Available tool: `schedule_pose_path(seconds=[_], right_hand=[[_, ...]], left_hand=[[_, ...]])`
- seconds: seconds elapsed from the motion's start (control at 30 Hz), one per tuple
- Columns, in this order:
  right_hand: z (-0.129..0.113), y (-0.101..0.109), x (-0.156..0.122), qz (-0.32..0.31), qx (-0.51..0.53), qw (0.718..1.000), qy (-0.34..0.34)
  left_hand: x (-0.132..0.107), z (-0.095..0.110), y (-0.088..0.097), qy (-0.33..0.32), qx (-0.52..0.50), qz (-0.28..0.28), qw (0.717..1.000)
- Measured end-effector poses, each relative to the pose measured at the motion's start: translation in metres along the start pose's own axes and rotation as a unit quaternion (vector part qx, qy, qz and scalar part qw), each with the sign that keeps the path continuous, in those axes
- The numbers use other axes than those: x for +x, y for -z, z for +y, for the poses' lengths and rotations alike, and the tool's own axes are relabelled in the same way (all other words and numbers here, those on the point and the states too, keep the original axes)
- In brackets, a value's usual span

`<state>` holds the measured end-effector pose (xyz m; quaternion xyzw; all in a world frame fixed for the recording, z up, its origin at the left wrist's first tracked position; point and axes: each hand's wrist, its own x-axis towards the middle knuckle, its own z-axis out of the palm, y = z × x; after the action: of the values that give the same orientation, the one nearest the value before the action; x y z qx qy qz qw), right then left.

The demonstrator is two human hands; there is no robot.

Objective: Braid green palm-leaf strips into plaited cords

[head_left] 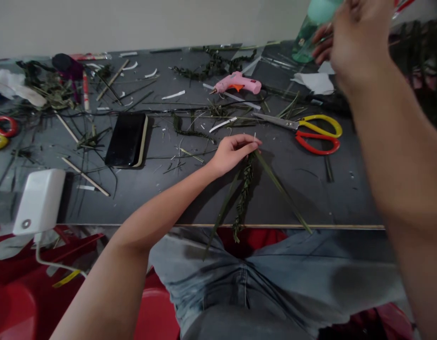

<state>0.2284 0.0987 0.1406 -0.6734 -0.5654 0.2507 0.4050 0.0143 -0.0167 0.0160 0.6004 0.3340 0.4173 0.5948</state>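
My left hand (pixel 234 153) is closed in a pinch on the upper end of a braided strip of dark green leaf (pixel 244 191). The braid hangs down past the table's front edge. Two long loose leaf blades (pixel 282 191) spread from the same end, one to each side, and a small white tip pokes up above the fingers. High at the right, my right hand (pixel 358 42) is raised in front of a green bottle (pixel 305 40). Its fingers are curled, and whatever is in them is hidden. Scissors with yellow and red handles (pixel 317 134) lie to the right of the braid.
A pink glue gun (pixel 237 84) lies behind, near another twisted leaf braid (pixel 214 66). Left of my hand are a black phone (pixel 126 139), a white power bank (pixel 41 200) with a cable, and several wooden sticks (pixel 85 177). Leaf scraps and paper strips litter the dark table (pixel 353 203).
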Motion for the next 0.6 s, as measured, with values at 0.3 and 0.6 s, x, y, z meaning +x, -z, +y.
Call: schedule_pose_path(seconds=[0.3,0.6], right_hand=[[0.021,-0.061,-0.099,-0.053,0.321,0.945,-0.038],[0.024,-0.078,-0.096,0.021,0.373,0.927,-0.040]], left_hand=[[-0.008,0.013,-0.005,-0.022,0.093,-0.058,0.994],[-0.011,0.015,-0.007,-0.005,0.108,-0.070,0.992]])
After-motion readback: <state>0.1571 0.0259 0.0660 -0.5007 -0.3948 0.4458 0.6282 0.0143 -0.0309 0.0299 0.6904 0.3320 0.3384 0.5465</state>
